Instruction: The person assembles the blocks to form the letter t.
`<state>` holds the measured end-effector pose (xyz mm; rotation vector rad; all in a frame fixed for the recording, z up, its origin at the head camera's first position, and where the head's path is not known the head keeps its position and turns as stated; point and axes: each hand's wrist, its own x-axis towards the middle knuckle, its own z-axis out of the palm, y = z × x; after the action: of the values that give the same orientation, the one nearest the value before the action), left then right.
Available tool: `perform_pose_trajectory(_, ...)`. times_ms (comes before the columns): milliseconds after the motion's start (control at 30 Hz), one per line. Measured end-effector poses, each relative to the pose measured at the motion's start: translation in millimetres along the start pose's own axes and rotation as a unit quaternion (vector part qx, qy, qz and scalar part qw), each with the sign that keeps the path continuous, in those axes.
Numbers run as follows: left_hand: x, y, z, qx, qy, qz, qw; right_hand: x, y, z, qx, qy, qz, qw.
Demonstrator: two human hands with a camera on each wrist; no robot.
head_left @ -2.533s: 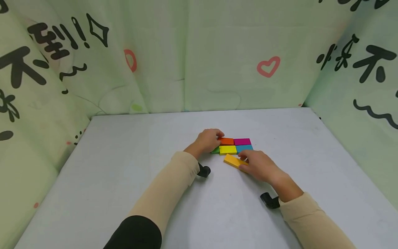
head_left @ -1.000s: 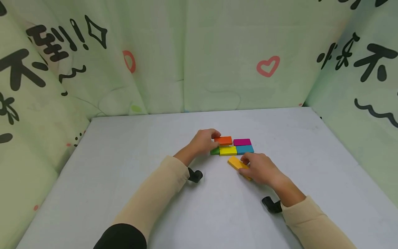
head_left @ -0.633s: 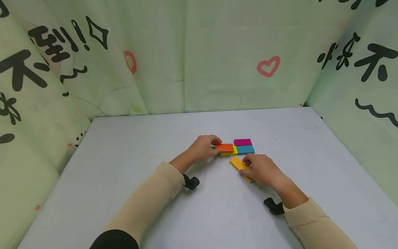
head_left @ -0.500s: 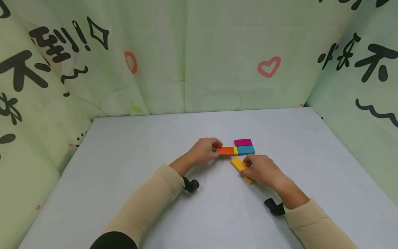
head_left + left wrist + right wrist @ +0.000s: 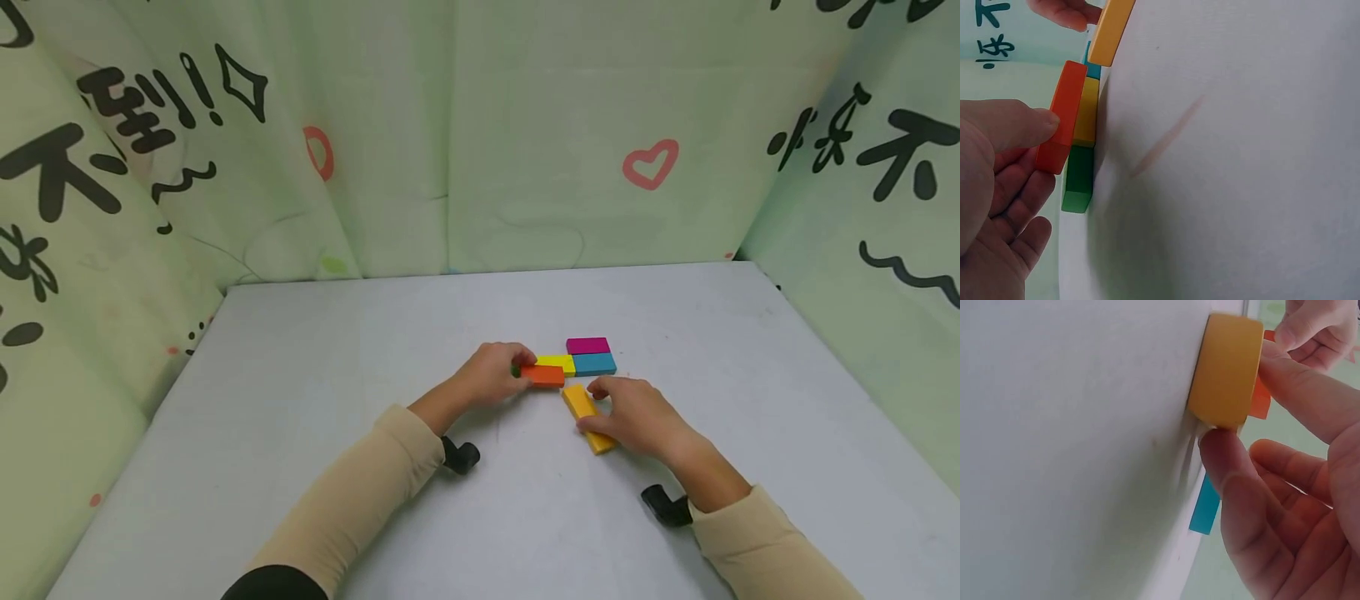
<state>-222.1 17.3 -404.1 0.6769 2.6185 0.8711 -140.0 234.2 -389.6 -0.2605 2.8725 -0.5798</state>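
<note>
My left hand [image 5: 495, 372] pinches an orange-red block [image 5: 543, 377] between thumb and fingers, on the near side of the row. In the left wrist view that red block overlaps a yellow block [image 5: 1087, 112] and a green block [image 5: 1079, 178]. Over on the right, my right hand [image 5: 637, 417] pinches an amber block [image 5: 583, 408] by its long sides, turned at an angle. A blue block [image 5: 595, 364] lies end to end with the yellow one, and a magenta block [image 5: 588, 345] lies behind it. In the head view the left fingers mostly hide the green block.
All the blocks are on or just above a white table [image 5: 360, 367]. Pale green curtains [image 5: 525, 150] with black writing hang behind and at both sides. A black wrist camera mount [image 5: 461, 457] sits under the left wrist, another [image 5: 664, 507] under the right.
The left hand has drawn the orange-red block from the back row, over the yellow block, to the near side. The right hand has turned the amber block and brought it slightly nearer.
</note>
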Motion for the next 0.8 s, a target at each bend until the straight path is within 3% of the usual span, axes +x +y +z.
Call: perform_pose_trajectory(800, -6.9, 0.9, 8.0, 0.016, -0.008, 0.03, 0.9994, -7.0, 1.9, -3.3, 0.035, -0.034, 0.006, 0.9988)
